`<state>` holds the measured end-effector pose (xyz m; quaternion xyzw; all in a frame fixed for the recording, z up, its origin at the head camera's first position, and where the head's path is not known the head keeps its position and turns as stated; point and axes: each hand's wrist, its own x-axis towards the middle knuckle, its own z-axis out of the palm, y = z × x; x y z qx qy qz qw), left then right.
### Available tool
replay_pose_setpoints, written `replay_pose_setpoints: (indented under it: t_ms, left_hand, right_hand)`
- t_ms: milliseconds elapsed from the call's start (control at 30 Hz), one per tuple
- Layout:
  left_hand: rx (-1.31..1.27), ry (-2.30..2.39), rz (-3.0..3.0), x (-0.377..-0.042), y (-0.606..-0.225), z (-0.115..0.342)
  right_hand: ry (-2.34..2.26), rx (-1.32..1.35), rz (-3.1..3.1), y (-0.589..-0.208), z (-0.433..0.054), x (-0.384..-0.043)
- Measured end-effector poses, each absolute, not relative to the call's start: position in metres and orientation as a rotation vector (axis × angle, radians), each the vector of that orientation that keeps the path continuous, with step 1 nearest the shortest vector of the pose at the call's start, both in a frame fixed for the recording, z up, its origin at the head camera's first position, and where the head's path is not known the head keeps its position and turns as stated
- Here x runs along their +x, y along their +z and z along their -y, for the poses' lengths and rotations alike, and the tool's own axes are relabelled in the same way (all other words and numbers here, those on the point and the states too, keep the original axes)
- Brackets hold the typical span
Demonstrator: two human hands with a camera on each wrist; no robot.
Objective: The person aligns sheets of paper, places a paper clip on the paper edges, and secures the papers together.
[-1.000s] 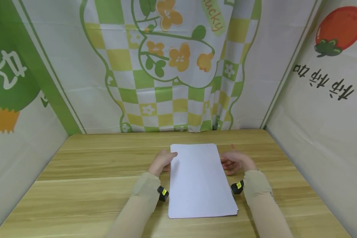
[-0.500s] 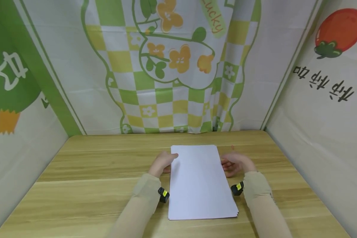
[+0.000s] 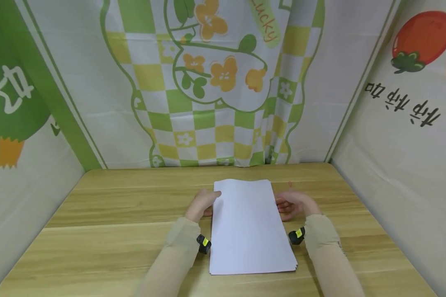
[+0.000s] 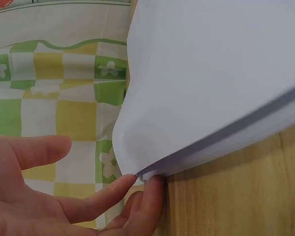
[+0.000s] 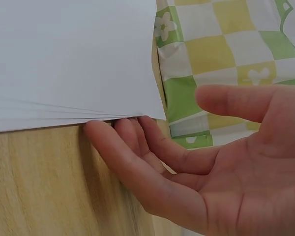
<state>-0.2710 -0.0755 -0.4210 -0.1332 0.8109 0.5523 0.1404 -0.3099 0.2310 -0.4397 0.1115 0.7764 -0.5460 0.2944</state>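
Note:
A stack of white paper (image 3: pixel 250 231) lies upright in front of me on the wooden table. At its far left corner is my left hand (image 3: pixel 202 203), thumb raised clear of the sheets. In the left wrist view, the left index fingertip (image 4: pixel 129 181) touches the edge of the top sheet, which bulges up with a gap under it. The other left fingers meet the stack's edge below. Across the stack, my right hand (image 3: pixel 294 203) touches the far right edge with relaxed fingertips (image 5: pixel 96 129); its thumb stands apart. Several sheet edges fan slightly there.
A small red loop (image 3: pixel 290 184) lies on the table (image 3: pixel 115 206) beyond the right hand. A checkered curtain (image 3: pixel 223 132) hangs behind the table's far edge. Printed cloth walls (image 3: pixel 401 165) stand at both sides. Each wrist wears a small black camera (image 3: pixel 296 235).
The far left part of the top sheet has risen into a slight wave along the far edge. Both hands keep nearly the same places.

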Motion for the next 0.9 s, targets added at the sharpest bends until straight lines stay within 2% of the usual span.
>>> replay_pose_setpoints:
  t_ms: [433, 900]
  left_hand:
    - [-0.344, 1.67, -2.305, -0.265, -0.416, 0.076]
    - [-0.337, 1.678, -2.277, -0.265, -0.416, 0.078]
  right_hand:
    - [-1.369, 0.183, -2.11, -0.414, -0.223, -0.289]
    - [-1.323, 0.137, -2.187, -0.422, -0.22, -0.293]
